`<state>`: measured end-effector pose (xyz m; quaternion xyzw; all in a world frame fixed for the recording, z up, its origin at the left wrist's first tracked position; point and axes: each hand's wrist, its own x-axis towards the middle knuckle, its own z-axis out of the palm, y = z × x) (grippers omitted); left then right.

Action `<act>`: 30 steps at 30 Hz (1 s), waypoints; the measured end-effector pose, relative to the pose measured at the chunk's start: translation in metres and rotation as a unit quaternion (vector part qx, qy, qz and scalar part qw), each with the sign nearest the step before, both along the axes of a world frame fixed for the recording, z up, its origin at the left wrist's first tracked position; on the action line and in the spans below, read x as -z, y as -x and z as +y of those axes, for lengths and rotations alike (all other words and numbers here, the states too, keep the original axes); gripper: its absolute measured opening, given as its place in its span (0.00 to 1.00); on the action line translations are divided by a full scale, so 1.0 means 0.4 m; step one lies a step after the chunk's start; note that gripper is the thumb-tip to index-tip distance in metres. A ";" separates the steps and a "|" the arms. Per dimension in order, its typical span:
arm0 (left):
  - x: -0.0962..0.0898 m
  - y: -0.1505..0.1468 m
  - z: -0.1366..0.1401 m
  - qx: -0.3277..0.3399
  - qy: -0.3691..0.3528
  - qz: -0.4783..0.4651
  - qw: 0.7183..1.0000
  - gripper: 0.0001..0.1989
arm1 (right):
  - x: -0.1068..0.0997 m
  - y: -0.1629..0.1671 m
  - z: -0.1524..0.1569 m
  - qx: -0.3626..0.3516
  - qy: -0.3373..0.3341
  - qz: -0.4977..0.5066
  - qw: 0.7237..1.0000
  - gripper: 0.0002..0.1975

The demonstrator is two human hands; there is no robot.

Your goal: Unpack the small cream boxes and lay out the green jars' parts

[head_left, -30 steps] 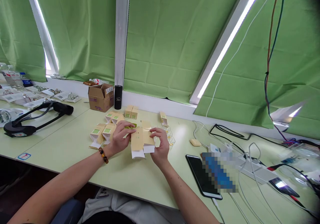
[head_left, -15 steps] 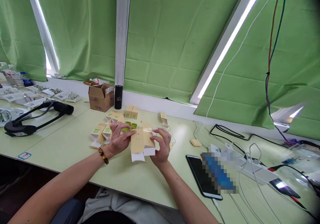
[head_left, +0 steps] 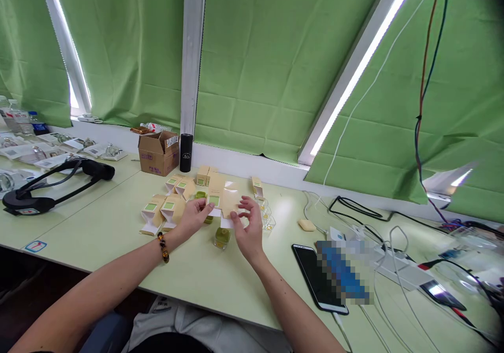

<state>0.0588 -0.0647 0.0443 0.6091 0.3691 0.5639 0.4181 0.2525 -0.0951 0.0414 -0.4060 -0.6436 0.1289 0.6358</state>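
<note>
Held up over the table is a beige folding carton (head_left: 230, 198) with white inner flaps and a small green square on its left panel. My left hand (head_left: 192, 216) is closed on its lower left side, thumb beside the green square. At the carton's lower right edge is my right hand (head_left: 250, 232), thumb against the carton and fingers curled close to its side. Just below the carton stands a small glass jar (head_left: 222, 236) with green in it. More green jars (head_left: 200, 195) are partly hidden behind my left hand and the carton.
Several beige cartons (head_left: 153, 211) stand left, with two (head_left: 207, 175) at the back and one (head_left: 257, 186) at back right. Clear glass pieces (head_left: 269, 219) lie right of my right hand. A brown box (head_left: 158, 153), black cylinder (head_left: 186, 152), black headset (head_left: 59, 185), phone (head_left: 318, 279) and cables surround the workspace.
The carton has turned and risen away from me, so its green square now shows and the jar below it is uncovered. Both hands have shifted with it; the right fingers have loosened.
</note>
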 end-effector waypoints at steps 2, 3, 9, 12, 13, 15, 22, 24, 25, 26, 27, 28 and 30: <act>-0.004 0.003 0.008 -0.016 0.044 -0.028 0.999 0.24 | -0.004 -0.012 -0.009 0.050 -0.113 -0.153 0.980 0.15; -0.005 0.005 0.012 -0.024 0.057 -0.036 0.997 0.24 | -0.006 -0.016 -0.014 0.063 -0.154 -0.223 0.961 0.14; 0.004 0.012 0.033 -0.001 0.051 -0.063 0.997 0.25 | -0.019 -0.008 -0.016 0.055 -0.120 -0.336 0.933 0.11; 0.005 0.013 0.031 0.025 0.025 -0.070 0.997 0.25 | -0.023 -0.004 0.006 0.028 -0.048 -0.249 0.967 0.10; 0.004 0.013 0.030 0.033 0.017 -0.071 0.997 0.25 | -0.026 -0.005 0.017 0.015 -0.021 -0.206 0.978 0.09; 0.002 0.014 0.028 0.044 0.007 -0.067 0.997 0.24 | -0.036 -0.009 0.043 -0.017 0.034 -0.103 0.994 0.06; -0.013 0.014 0.016 0.030 -0.025 -0.071 0.997 0.23 | -0.127 -0.072 0.206 -0.029 0.080 0.091 0.992 0.06; -0.013 0.013 0.014 0.029 -0.025 -0.062 0.997 0.22 | -0.142 -0.100 0.266 0.027 0.062 0.020 0.998 0.03; -0.011 0.012 0.013 0.030 -0.024 -0.055 0.998 0.22 | -0.142 -0.114 0.295 0.059 0.071 -0.041 0.995 0.02; -0.007 0.011 0.014 0.030 -0.025 -0.045 0.998 0.22 | -0.138 -0.125 0.322 0.090 0.092 -0.107 0.986 0.05; -0.003 0.009 0.015 0.029 -0.028 -0.034 0.999 0.22 | -0.128 -0.135 0.346 0.097 0.110 -0.134 0.980 0.07; 0.003 0.008 0.017 0.027 -0.033 -0.022 0.999 0.22 | -0.116 -0.143 0.367 0.102 0.126 -0.150 0.975 0.09; 0.012 0.007 0.020 0.021 -0.047 0.008 0.999 0.22 | -0.083 -0.155 0.398 0.115 0.165 -0.191 0.961 0.10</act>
